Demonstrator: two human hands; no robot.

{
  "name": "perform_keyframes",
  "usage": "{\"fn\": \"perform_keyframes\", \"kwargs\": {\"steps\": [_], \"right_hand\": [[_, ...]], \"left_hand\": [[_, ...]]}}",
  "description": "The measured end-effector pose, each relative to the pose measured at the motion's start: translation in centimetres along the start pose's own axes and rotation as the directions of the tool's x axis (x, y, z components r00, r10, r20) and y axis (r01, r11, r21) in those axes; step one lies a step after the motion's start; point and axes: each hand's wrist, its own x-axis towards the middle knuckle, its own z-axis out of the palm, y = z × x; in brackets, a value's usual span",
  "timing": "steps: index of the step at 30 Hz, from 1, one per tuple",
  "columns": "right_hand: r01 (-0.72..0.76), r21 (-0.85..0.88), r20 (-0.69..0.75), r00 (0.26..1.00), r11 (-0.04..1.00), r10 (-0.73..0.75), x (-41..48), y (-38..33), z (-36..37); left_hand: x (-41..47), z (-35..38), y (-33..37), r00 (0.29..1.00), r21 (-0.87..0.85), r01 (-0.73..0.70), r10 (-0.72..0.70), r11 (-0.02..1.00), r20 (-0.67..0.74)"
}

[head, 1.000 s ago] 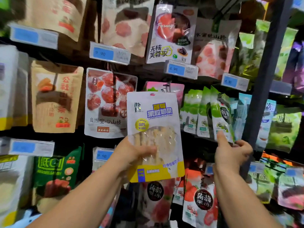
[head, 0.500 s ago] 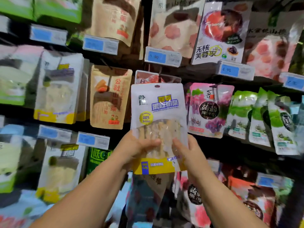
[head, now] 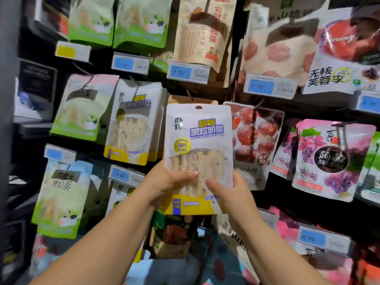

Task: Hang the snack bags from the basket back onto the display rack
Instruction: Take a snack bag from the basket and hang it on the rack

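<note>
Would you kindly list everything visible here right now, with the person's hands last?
Held bag: one, white with yellow base, centre.
Matching bags: several, white and yellow, hung just left of held bag.
Green bags: at least four, green and white, top left and down the left side.
Brown bag: one, tan, top centre.
Red-fruit bag: one, white with red fruit, right of held bag, partly behind it.
Grape bag: one, pink and purple, far right.
Price tags: several blue, one yellow, between rows.
Left hand: grips held bag's left edge.
Right hand: grips its right edge.
</note>
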Motion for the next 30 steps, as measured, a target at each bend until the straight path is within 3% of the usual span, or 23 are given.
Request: {"fn": "perform_keyframes", "kwargs": {"steps": [4,8,12,14,23,30], "right_hand": [[0.007,0.009,0.010,1.000,1.000,-0.007,1.0,-0.1,2.6],[0.033,0.018,0.020,0.999,0.999,-0.033,2.1,0.0,5.7],[0.053,0.043,0.013,0.998,0.998,-0.054,3.6,-0.4,10.0],[0.050,0.055,0.012,0.999,0.997,-0.051,4.5,-0.4,12.2],[0.101,0.026,-0.005,0.995,0.995,-0.100,7.0,-1.1,18.3],[0.135,0.061,-0.006,0.991,0.989,-0.135,8.3,-2.2,19.9]], "left_hand": [[-0.3,-2.4,0.6,0.999,0.026,-0.011,0.012,1.000,-0.031],[-0.5,-5.0,0.9,0.987,0.093,-0.031,0.046,0.995,-0.157],[-1.2,-8.0,2.1,0.882,0.273,-0.053,0.173,0.961,-0.439],[-1.0,-9.8,2.1,0.832,0.369,-0.054,0.246,0.928,-0.497],[0.4,-15.0,3.0,0.805,0.500,-0.139,0.391,0.855,-0.446],[2.1,-16.4,4.1,0.798,0.489,-0.217,0.442,0.845,-0.410]]}}
